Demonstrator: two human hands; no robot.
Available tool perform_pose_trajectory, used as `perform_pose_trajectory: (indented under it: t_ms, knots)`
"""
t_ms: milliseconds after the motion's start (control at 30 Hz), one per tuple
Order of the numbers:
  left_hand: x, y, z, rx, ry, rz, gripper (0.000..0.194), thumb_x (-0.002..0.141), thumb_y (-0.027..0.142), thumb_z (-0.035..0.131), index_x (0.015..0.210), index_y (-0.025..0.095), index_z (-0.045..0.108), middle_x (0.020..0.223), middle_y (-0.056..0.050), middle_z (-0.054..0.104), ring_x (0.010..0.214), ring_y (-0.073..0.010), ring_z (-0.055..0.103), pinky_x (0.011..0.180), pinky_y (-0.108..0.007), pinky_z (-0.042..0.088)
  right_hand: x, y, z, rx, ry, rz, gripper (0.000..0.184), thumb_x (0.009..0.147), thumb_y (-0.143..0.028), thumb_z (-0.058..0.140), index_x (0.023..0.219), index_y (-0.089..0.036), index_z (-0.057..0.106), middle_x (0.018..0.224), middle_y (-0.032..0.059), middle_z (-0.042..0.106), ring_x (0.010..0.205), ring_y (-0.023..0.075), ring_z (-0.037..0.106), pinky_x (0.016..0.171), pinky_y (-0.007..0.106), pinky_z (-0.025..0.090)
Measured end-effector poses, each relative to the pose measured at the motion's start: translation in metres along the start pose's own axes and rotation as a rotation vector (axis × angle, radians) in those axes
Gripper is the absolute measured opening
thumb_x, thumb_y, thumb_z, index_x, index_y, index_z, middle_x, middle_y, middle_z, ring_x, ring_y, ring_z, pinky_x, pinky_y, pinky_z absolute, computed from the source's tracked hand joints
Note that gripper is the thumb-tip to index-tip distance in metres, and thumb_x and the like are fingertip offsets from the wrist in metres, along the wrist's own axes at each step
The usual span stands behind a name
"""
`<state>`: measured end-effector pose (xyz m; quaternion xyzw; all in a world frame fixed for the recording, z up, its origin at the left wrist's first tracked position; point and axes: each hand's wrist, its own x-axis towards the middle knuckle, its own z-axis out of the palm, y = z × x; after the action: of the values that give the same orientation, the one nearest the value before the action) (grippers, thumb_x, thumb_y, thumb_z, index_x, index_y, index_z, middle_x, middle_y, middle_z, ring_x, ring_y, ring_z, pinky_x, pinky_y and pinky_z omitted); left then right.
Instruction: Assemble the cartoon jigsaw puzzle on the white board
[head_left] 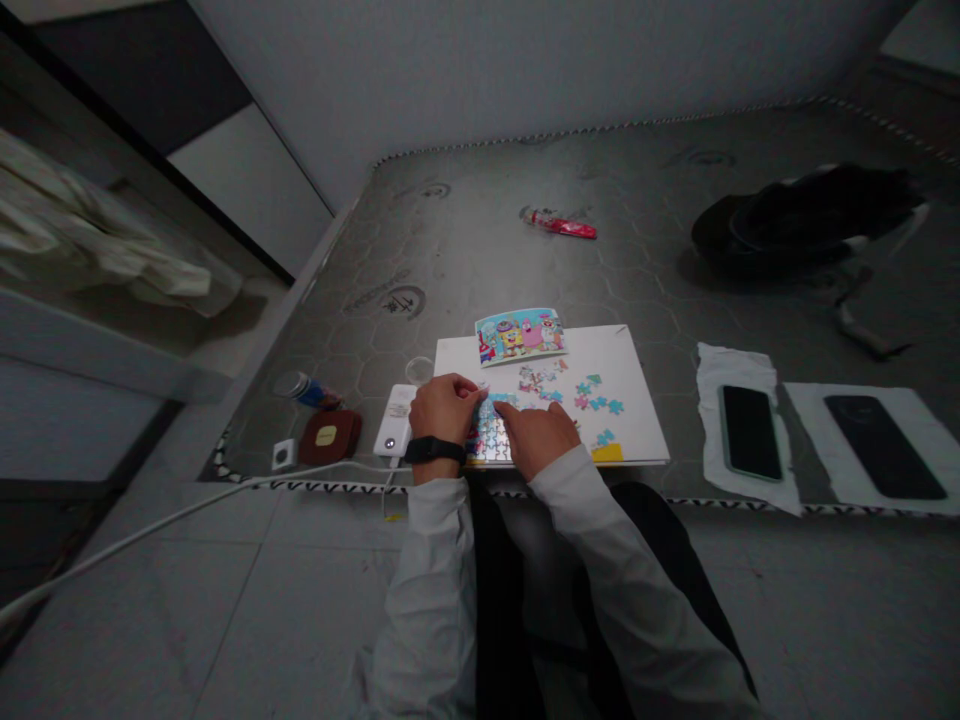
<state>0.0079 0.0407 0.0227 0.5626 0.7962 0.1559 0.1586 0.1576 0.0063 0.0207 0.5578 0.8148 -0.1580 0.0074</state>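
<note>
Both my hands rest over a partly joined jigsaw puzzle (491,437) on a white board (634,435). My left hand (442,408) lies at the puzzle's left side, fingertips on its upper edge. My right hand (536,437) presses its fingers onto the puzzle's right part. Whether either hand pinches a piece is hidden. Several loose blue and pink puzzle pieces (592,402) lie to the right on the board. A cartoon picture card (520,337) sits at the board's far edge. My white sleeves and a black wristband (433,451) show.
The board lies on a grey quilted mattress (480,260). To its left are a white power bank (397,422) with a cable, a brown round case (330,436) and a can (304,390). Two smartphones (750,432) (883,445) lie right on white paper; a dark bag (802,215) lies behind.
</note>
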Motion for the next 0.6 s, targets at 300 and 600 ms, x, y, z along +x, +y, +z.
perform_pose_trajectory:
  t_ms: [300, 600]
  knots:
    - [0.0, 0.001, -0.001, -0.023, -0.009, 0.019, 0.018, 0.073, 0.043, 0.074, 0.083, 0.027, 0.074, 0.083, 0.001, 0.074, 0.079, -0.0183, 0.065, 0.07, -0.029, 0.045, 0.0, -0.001, 0.001, 0.006, 0.013, 0.016, 0.044, 0.098, -0.026, 0.032, 0.14, -0.026, 0.045, 0.098, 0.0096, 0.073, 0.093, 0.023, 0.067, 0.094, 0.042, 0.034]
    - [-0.004, 0.002, -0.011, 0.021, 0.02, 0.017, 0.019, 0.074, 0.043, 0.072, 0.086, 0.028, 0.073, 0.086, 0.001, 0.074, 0.083, -0.019, 0.066, 0.072, -0.029, 0.045, -0.003, 0.002, -0.008, 0.005, 0.032, 0.023, 0.041, 0.097, -0.027, 0.038, 0.137, -0.025, 0.049, 0.099, 0.0089, 0.074, 0.094, 0.0232, 0.068, 0.091, 0.04, 0.035]
